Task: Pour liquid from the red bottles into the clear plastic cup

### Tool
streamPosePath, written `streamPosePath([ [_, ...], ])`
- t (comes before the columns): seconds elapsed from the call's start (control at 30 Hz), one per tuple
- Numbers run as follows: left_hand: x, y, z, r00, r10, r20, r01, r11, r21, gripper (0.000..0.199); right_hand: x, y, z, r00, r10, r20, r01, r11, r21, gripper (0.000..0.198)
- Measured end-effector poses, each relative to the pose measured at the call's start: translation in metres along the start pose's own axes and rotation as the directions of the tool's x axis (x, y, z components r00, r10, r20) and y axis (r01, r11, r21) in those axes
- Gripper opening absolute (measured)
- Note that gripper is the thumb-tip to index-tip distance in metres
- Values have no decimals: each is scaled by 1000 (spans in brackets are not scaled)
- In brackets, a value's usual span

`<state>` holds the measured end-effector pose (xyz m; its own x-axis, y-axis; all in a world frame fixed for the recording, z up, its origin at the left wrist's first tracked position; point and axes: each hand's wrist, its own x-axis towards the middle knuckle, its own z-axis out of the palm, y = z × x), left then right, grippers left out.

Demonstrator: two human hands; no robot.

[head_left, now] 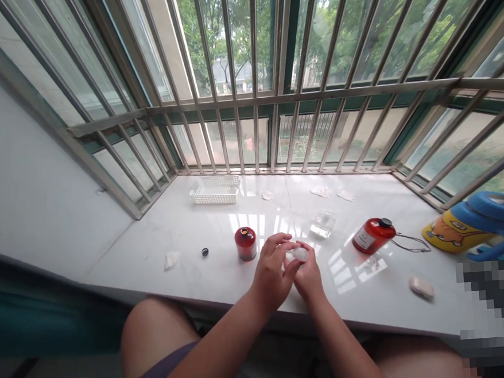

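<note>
Above the counter's front edge, my left hand [271,271] and my right hand [308,274] are together, fingers curled round a small, round, whitish translucent piece [300,254]. Its exact kind is too small to tell, and the fingers partly cover it. Just left of my hands stands a red translucent bottle [246,246] with its neck uncapped. A small black cap [205,252] lies further left on the counter. To the right is a second red bottle [373,236] with a black cap and a white label. A clear packet or box [323,225] lies beyond my right hand.
The glossy white counter [224,283] ends at a barred window [267,101]. At the back is a white basket [215,191]. Crumpled white tissue [172,260] lies at left, with more white scraps behind. A blue-and-yellow jug [466,226] and a pale rounded object [422,287] are at right.
</note>
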<state>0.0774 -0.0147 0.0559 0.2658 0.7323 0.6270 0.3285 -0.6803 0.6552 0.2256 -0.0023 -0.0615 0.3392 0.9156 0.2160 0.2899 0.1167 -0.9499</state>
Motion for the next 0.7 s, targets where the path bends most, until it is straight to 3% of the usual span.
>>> streamPosePath([
  [0.13,-20,15,-44,981,183,58,-192,945,265,43,-1,2,-1,999,-36,18,36,999,23,67],
  [0.2,-32,10,-71,965,245,99,-263,859,440,48,0,2,-1,999,-53,10,53,999,4,64],
  [0.27,-45,-6,-98,967,235,99,-247,764,596,47,0,2,-1,998,-59,10,59,998,-15,62],
  [0.37,-65,-48,-142,985,157,75,-157,612,775,35,0,3,-1,998,-60,11,61,998,-20,62],
  [0.5,-90,-111,-195,994,-103,-27,67,409,910,25,0,5,-1,998,-55,9,56,998,-11,62],
  [0.6,-102,-143,-219,965,-254,-71,155,327,932,26,0,5,0,999,-51,8,51,999,-3,62],
  [0.7,-105,-159,-228,930,-362,-65,182,300,936,29,-1,4,0,999,-53,7,53,999,0,62],
])
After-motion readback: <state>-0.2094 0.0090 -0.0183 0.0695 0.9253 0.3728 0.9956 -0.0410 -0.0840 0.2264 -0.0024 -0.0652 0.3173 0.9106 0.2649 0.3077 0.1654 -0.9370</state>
